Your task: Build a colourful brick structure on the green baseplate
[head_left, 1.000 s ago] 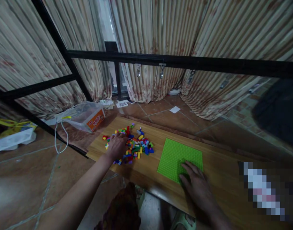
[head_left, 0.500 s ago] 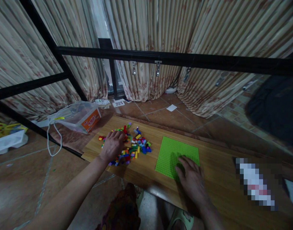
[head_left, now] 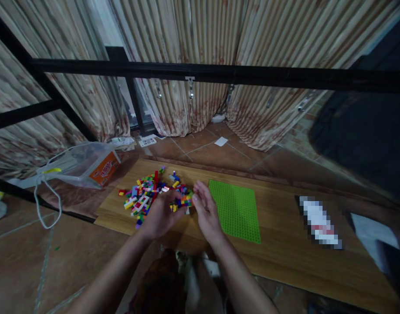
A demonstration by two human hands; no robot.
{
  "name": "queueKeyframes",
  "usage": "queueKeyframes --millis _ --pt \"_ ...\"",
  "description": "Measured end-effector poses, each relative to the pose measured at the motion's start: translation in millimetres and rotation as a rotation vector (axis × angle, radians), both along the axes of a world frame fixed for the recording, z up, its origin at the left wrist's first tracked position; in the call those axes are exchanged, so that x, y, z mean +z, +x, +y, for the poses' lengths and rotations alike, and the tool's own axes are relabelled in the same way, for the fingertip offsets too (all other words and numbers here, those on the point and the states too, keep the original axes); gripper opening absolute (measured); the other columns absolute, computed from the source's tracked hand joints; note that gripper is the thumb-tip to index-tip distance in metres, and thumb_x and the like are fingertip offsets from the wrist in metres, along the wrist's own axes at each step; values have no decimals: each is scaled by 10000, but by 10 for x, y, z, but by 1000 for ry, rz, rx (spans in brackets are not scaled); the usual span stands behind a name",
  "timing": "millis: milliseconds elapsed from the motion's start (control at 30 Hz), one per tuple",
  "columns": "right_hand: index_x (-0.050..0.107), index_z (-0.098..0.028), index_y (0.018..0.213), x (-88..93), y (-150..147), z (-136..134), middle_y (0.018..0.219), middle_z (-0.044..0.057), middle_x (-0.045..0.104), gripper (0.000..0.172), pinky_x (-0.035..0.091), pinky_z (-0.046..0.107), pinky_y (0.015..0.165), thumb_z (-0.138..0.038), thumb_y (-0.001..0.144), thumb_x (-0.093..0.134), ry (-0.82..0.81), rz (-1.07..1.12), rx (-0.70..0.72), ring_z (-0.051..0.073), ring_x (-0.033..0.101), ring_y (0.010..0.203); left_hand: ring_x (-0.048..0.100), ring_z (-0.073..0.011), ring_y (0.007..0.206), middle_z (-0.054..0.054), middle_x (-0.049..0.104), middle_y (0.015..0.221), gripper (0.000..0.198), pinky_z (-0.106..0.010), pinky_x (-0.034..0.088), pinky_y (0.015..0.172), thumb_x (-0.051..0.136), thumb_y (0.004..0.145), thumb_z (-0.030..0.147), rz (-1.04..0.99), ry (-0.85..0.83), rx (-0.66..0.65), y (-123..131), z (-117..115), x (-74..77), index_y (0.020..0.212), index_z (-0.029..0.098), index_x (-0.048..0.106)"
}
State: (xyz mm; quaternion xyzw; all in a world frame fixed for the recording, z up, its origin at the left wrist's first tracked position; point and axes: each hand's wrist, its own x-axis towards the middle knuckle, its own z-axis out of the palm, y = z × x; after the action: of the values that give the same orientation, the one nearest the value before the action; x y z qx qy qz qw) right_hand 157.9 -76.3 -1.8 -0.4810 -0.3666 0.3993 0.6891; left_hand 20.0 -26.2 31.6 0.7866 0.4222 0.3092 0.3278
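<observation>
Left forearm (head_left: 121,266) and right forearm (head_left: 241,274) extend forward, converging. Left hand (head_left: 161,219): fingers curved, thumb spread apart. Right hand (head_left: 208,214): palm inward, fingers loosely extended. Hands near each other, not touching.

The brown wooden table (head_left: 281,237) carries a flat green studded plate (head_left: 235,211) and, left of it, multicoloured plastic bricks (head_left: 148,187).
</observation>
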Motion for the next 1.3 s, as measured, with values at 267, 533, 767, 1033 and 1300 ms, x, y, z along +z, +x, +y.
queueKeyframes --millis 267,533,767,1033,1300 --pt "686 -185 840 -2 132 36 885 27 713 227 497 299 822 -395 754 675 -64 378 -266 161 636 845 627 -167 934 -18 673 976 251 -294 481 863 656 689 203 -822 -437 206 881 -431 -104 940 207 638" --pt "691 -195 977 57 383 -71 1064 50 714 289 465 344 949 -387 863 507 -86 229 -302 181 632 1014 646 -139 893 -28 702 948 200 -261 476 868 735 693 252 -1178 -761 348 1410 -502 -142 879 191 694" --pt "635 -232 1167 59 409 -111 1290 51 621 346 375 385 1083 -422 905 511 -29 221 -284 190 552 1209 658 -119 873 -10 707 916 220 -241 483 857 774 673 243 -1334 -920 389 1421 -457 -139 857 181 672" --pt "631 -215 1163 -10 432 -43 1285 81 626 332 372 424 1096 -396 905 528 42 353 -294 203 570 1199 669 -129 855 -11 710 879 196 -260 485 870 783 652 232 -1352 -920 313 1454 -406 -194 781 181 645" --pt "604 -233 1183 -47 439 -21 1362 86 567 344 340 444 1137 -341 858 572 102 494 -299 204 525 1265 668 -135 843 -2 698 870 185 -278 495 862 760 655 232 -1328 -890 326 1448 -424 -202 756 190 612"
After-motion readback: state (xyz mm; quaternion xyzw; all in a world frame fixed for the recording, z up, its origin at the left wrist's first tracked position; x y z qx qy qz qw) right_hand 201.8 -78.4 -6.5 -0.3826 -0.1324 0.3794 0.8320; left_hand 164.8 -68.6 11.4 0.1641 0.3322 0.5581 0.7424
